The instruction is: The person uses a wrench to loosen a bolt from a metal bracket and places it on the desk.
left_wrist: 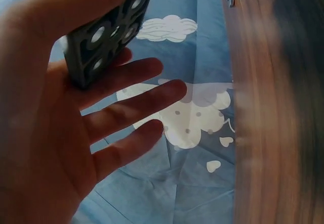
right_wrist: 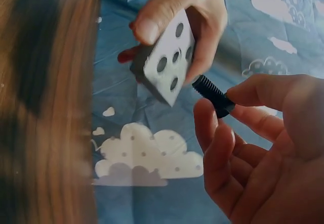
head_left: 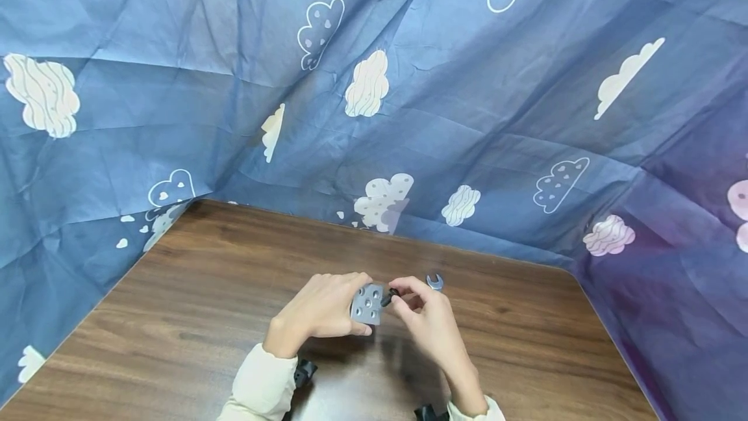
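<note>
A grey metal block [head_left: 367, 305] with several round holes in its face is held by my left hand [head_left: 327, 307], thumb on one edge and fingers on the opposite one. In the left wrist view the block [left_wrist: 109, 34] looks dark, and the other fingers spread out past it. My right hand [head_left: 429, 320] pinches a black threaded bolt [right_wrist: 213, 95] by its head between thumb and fingertips. The bolt's threaded end points toward the block [right_wrist: 169, 64], a short gap away from it in the right wrist view. Both hands are raised over the wooden table.
An open-ended wrench [head_left: 435, 282] lies on the wooden table [head_left: 234, 265] just beyond my right hand. Blue cloth [head_left: 292, 128] with a cloud print hangs behind the table and along its sides.
</note>
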Demonstrator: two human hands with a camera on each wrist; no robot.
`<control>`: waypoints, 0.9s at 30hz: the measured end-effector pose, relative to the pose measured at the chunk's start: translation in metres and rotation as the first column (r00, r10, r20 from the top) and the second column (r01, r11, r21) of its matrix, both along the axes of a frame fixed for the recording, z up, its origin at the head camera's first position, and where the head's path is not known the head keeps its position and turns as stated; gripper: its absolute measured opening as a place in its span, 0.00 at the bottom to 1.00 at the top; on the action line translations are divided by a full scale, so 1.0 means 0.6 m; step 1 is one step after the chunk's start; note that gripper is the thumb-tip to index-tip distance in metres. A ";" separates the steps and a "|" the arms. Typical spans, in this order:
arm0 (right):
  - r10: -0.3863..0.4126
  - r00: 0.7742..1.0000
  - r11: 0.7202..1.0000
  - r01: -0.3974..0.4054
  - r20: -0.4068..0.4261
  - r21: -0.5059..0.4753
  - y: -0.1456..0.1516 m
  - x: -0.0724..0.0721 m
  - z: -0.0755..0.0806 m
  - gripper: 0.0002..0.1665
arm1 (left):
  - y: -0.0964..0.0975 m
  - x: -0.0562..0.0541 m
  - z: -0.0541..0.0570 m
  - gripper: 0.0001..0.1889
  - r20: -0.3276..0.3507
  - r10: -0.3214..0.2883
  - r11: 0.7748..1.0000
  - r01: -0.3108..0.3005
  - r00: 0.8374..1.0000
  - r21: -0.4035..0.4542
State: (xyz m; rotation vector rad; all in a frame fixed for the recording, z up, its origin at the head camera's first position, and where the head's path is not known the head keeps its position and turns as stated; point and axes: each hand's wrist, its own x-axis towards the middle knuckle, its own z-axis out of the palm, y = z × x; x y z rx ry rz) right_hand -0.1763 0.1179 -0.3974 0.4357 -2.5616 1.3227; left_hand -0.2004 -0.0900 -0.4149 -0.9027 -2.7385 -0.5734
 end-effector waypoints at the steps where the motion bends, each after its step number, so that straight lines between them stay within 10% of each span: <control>1: 0.002 0.999 1.000 0.000 0.042 -0.028 0.003 -0.002 -0.002 0.15 | -0.002 0.000 -0.003 0.31 0.019 0.002 1.000 -0.002 1.000 0.003; 14: 0.047 0.919 0.972 0.049 0.391 -0.231 0.030 -0.037 -0.044 0.16 | -0.023 -0.002 -0.049 0.40 0.117 0.035 0.999 -0.038 0.993 0.027; 23: 0.149 0.777 0.955 0.047 0.612 -0.292 0.044 -0.061 -0.099 0.22 | -0.020 -0.013 -0.082 0.45 0.110 0.017 1.000 -0.017 0.994 0.004; 27: 0.129 0.761 0.974 0.024 0.636 -0.226 0.042 -0.061 -0.117 0.18 | -0.018 -0.017 -0.093 0.49 0.117 0.007 1.000 -0.004 0.993 -0.029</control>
